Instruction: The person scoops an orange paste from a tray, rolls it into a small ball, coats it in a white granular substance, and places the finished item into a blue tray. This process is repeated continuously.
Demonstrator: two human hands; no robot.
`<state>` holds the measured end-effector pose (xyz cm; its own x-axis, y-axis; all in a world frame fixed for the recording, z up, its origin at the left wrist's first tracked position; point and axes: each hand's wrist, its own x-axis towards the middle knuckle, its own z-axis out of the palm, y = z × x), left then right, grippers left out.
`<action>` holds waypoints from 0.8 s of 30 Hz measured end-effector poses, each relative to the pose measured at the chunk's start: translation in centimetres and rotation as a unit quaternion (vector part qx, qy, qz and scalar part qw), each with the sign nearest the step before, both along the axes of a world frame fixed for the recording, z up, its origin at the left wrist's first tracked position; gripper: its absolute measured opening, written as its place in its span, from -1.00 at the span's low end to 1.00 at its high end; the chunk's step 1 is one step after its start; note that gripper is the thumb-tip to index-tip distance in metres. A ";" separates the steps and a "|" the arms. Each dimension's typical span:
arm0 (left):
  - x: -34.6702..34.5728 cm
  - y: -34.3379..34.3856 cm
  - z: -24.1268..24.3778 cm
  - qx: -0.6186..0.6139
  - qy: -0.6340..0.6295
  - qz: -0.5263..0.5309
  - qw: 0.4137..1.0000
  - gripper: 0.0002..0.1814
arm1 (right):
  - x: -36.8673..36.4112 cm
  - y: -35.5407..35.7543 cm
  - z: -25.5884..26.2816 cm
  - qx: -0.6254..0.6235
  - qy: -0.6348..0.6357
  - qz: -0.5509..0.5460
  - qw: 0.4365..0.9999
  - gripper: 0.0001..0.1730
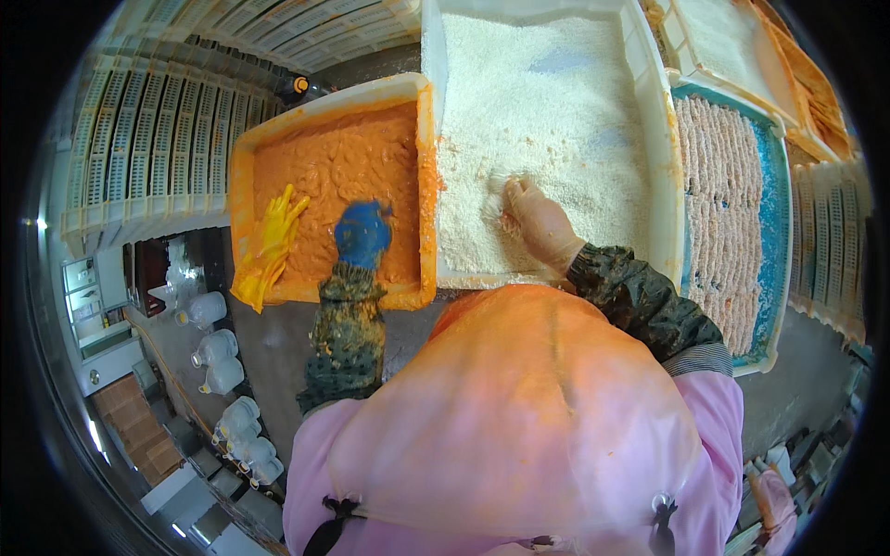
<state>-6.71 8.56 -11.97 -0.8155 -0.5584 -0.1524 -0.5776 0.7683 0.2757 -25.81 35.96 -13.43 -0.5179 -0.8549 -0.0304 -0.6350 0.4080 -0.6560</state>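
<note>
My left hand (363, 235), in a blue glove, is at the orange paste (334, 153) in a plastic tub (329, 94); its fingers are blurred and partly in the paste. A yellow rubber glove (270, 243) lies over that tub's near left corner. My right hand (532, 208), in a thin clear glove, touches the white crumbs (535, 104) in the deep white bin (659, 139). A pale crumbed piece (504, 201) shows at its fingertips, blurred. To the right, rows of crumb-coated sticks (719, 229) lie in a blue-lined tray (770, 187).
Stacked slatted plastic trays (153, 139) stand at the left, with more (831, 236) at the right. Another white bin (716, 38) sits at the upper right. Clear plastic jugs (221, 361) stand on the floor at the left. A person's pink sleeve (775, 504) shows at the lower right.
</note>
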 end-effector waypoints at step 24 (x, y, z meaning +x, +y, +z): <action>1.7 2.5 3.4 0.415 0.178 0.149 0.880 -0.73 | -13.0 30.6 10.7 -0.382 -0.333 -0.458 0.731 -0.52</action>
<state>-5.05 11.09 -8.52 -0.7306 -0.5721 -0.3727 -0.4830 0.0472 0.8743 -38.82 66.60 -2.69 -0.9714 -0.0586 -0.2301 0.2371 -0.1855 -0.9536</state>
